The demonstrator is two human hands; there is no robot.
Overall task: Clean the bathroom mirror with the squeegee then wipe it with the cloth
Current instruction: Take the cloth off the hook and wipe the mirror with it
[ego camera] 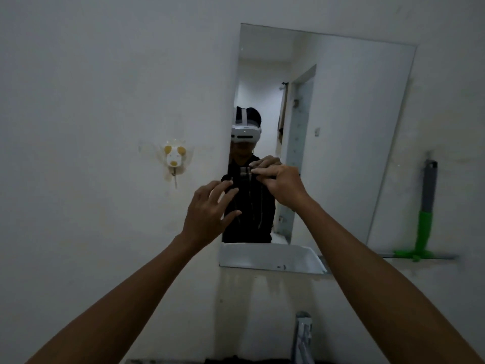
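**Two bare forearms up at the mirror, squeegee parked on the wall**

Nearest the lens: two bare forearms, reaching up and forward from the bottom corners. Left hand (210,206) spread, fingers apart, palm toward the lower left part of the mirror (354,132); contact with the glass not clear. Right hand (282,182) higher and just to the right of it, thumb and fingertips pinched together close to the glass; what sits in the pinch too small and dark to tell. No cloth made out in either hand.

One mirror, frameless, tilted in the view, fixed to a white wall (91,88). Reflected in it: a person in a dark top with a white headset, both raised hands, a doorway behind.

One squeegee (426,219), well to the right of the mirror, against the wall, blade down: grey upper handle, green lower handle and head, grey blade strip along the bottom. Not touched by either hand.

One small white and yellow animal-shaped hook (174,157) on the wall left of the mirror. One metal tap (304,334) at the bottom edge, blurred.

Writing, brands, labels: none readable anywhere.
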